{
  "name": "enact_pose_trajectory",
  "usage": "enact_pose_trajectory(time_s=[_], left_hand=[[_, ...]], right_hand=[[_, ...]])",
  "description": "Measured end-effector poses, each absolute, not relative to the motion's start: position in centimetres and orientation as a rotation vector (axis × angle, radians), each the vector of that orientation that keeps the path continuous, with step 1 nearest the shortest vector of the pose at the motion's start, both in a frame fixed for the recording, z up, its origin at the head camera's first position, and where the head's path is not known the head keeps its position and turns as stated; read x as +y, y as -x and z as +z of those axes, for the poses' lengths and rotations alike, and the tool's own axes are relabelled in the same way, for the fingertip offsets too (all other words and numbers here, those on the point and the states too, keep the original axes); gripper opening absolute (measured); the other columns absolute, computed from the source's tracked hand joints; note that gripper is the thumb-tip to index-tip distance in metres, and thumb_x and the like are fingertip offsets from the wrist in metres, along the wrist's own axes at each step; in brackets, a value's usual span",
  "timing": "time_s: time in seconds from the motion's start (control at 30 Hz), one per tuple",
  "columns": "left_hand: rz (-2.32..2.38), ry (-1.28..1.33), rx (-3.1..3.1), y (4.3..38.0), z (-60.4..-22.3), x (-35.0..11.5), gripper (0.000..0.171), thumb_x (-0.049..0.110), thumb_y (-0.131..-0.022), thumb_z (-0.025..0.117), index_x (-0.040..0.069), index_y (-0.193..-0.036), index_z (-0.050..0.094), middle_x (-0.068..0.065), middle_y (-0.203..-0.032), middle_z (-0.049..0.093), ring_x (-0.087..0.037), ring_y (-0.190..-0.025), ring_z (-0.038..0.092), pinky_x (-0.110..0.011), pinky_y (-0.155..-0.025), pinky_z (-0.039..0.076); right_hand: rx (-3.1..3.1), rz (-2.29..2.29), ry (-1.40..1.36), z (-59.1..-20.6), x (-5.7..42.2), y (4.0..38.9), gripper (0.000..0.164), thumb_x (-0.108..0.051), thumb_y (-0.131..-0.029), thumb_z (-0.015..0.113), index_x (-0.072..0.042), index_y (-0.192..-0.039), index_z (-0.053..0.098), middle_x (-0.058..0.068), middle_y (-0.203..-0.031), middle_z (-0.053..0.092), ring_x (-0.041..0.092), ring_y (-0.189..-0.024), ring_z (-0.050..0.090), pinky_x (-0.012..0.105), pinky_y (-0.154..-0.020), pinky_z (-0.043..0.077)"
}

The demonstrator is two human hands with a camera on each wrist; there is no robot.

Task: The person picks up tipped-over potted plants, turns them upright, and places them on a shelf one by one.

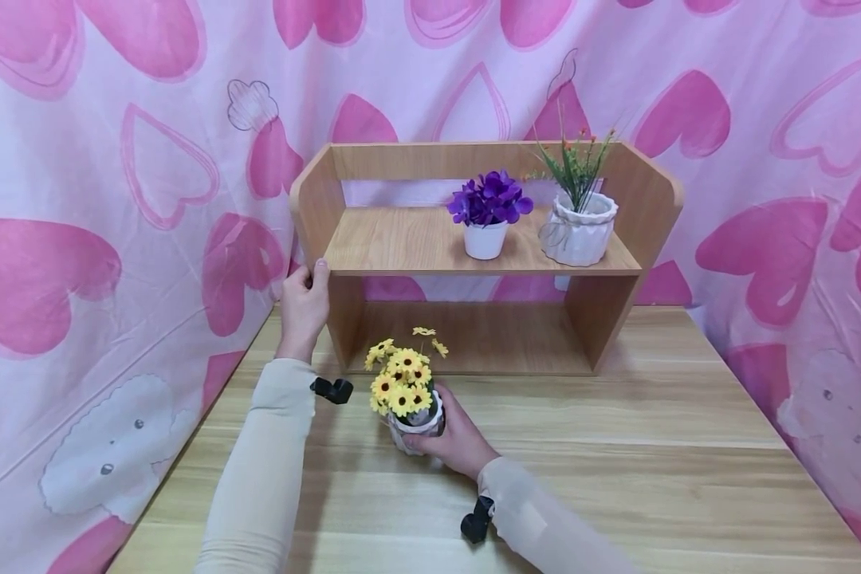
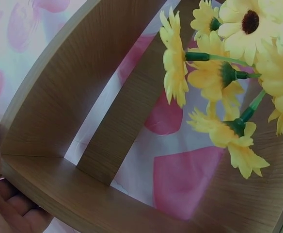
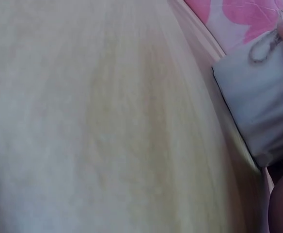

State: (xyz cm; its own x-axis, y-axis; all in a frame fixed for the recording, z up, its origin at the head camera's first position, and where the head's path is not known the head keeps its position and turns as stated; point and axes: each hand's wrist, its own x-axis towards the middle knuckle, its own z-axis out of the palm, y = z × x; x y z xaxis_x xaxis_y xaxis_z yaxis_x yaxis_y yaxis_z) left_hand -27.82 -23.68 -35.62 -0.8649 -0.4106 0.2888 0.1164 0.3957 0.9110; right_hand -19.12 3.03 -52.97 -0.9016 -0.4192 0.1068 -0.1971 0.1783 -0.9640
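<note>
My left hand [image 1: 304,312] grips the left side panel of a two-tier wooden shelf [image 1: 395,239]. In the left wrist view, the curled fingers [image 2: 23,211] lie behind the panel's edge. Lower down, my right hand [image 1: 461,440] holds a white pot [image 1: 402,437] of yellow daisy-like flowers [image 1: 403,381] in front of the shelf, thumb on the near side of the rim. The flowers [image 2: 250,22] fill the upper right of the left wrist view. In the right wrist view, the pot [image 3: 258,97] with its twine bow shows at the right, close over the tabletop.
On the upper tier stand a small white pot of purple flowers [image 1: 489,201] and, right of it, a wider white pot [image 1: 581,231] with grassy stems. The shelf rests at the back of the wooden table [image 1: 660,446]. Pink heart-patterned curtains [image 1: 165,151] hang behind and beside it.
</note>
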Motion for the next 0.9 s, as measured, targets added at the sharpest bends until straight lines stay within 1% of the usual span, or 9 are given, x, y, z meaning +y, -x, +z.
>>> enact_pose_trajectory(time_s=[0.03,0.27,0.33,0.43,0.5,0.57,0.67,0.77,0.9], left_hand=[[-1.479,-0.253,-2.190,27.8,-35.6,-23.7,0.057,0.050,-0.111,0.050,0.001,-0.132,0.071,-0.022,-0.143,0.068,-0.033,-0.125,0.061,-0.051,-0.110,0.050],[-1.478,-0.263,-2.236,27.8,-35.5,-23.9,0.060,0.052,-0.111,0.049,0.004,-0.142,0.068,-0.019,-0.152,0.063,-0.034,-0.134,0.059,-0.053,-0.118,0.048],[-1.473,-0.266,-2.234,27.8,-35.4,-23.9,0.060,0.052,-0.111,0.049,0.003,-0.138,0.069,-0.020,-0.150,0.064,-0.034,-0.131,0.060,-0.052,-0.115,0.049],[-1.470,-0.277,-2.228,27.8,-35.3,-23.9,0.059,0.052,-0.111,0.049,0.000,-0.127,0.071,-0.022,-0.141,0.068,-0.034,-0.122,0.060,-0.048,-0.105,0.051],[-1.469,-0.280,-2.224,27.8,-35.3,-23.8,0.058,0.052,-0.110,0.050,-0.002,-0.119,0.070,-0.022,-0.135,0.069,-0.033,-0.117,0.059,-0.047,-0.098,0.049],[-1.470,-0.275,-2.220,27.8,-35.3,-23.8,0.058,0.051,-0.110,0.050,-0.003,-0.116,0.069,-0.023,-0.132,0.069,-0.034,-0.116,0.058,-0.047,-0.095,0.048],[-1.481,-0.266,-2.219,27.8,-35.3,-23.8,0.057,0.051,-0.110,0.050,0.000,-0.128,0.071,-0.021,-0.141,0.068,-0.033,-0.123,0.060,-0.048,-0.106,0.050],[-1.504,-0.268,-2.222,27.8,-35.3,-23.9,0.059,0.051,-0.110,0.050,0.004,-0.141,0.068,-0.019,-0.151,0.064,-0.032,-0.132,0.060,-0.050,-0.118,0.048],[-1.512,-0.279,-2.223,27.8,-35.3,-24.0,0.060,0.052,-0.110,0.050,0.007,-0.146,0.066,-0.017,-0.155,0.062,-0.031,-0.137,0.059,-0.051,-0.122,0.045]], right_hand=[[2.266,-1.810,0.591,-53.0,3.0,19.1,0.091,-0.018,-0.083,0.094,-0.015,-0.158,0.043,0.011,-0.152,0.061,0.033,-0.143,0.056,0.056,-0.127,0.035],[2.318,-1.795,0.591,-52.8,2.8,18.8,0.091,-0.019,-0.082,0.094,-0.011,-0.157,0.043,0.015,-0.150,0.061,0.035,-0.141,0.058,0.058,-0.124,0.039],[2.337,-1.788,0.595,-52.7,2.8,18.7,0.091,-0.019,-0.082,0.094,-0.010,-0.157,0.043,0.015,-0.150,0.061,0.034,-0.141,0.058,0.058,-0.124,0.039],[2.369,-1.772,0.596,-52.5,2.8,18.6,0.091,-0.020,-0.081,0.095,-0.011,-0.156,0.044,0.014,-0.150,0.061,0.034,-0.141,0.058,0.057,-0.125,0.038],[2.392,-1.761,0.601,-52.4,2.8,18.5,0.091,-0.022,-0.080,0.095,-0.011,-0.156,0.045,0.014,-0.149,0.062,0.033,-0.141,0.058,0.057,-0.124,0.039],[2.410,-1.754,0.607,-52.1,2.9,18.4,0.092,-0.024,-0.080,0.096,-0.010,-0.155,0.046,0.014,-0.148,0.062,0.033,-0.140,0.059,0.057,-0.124,0.040],[2.432,-1.741,0.609,-51.7,3.0,18.2,0.092,-0.027,-0.080,0.096,-0.010,-0.155,0.046,0.013,-0.147,0.063,0.032,-0.138,0.060,0.056,-0.123,0.041],[2.445,-1.741,0.609,-50.9,3.2,18.3,0.091,-0.026,-0.080,0.096,-0.010,-0.155,0.047,0.012,-0.146,0.064,0.031,-0.137,0.061,0.056,-0.122,0.042],[2.471,-1.747,0.612,-49.5,3.4,18.4,0.092,-0.025,-0.080,0.096,-0.011,-0.156,0.046,0.013,-0.147,0.065,0.032,-0.137,0.062,0.056,-0.122,0.042]])
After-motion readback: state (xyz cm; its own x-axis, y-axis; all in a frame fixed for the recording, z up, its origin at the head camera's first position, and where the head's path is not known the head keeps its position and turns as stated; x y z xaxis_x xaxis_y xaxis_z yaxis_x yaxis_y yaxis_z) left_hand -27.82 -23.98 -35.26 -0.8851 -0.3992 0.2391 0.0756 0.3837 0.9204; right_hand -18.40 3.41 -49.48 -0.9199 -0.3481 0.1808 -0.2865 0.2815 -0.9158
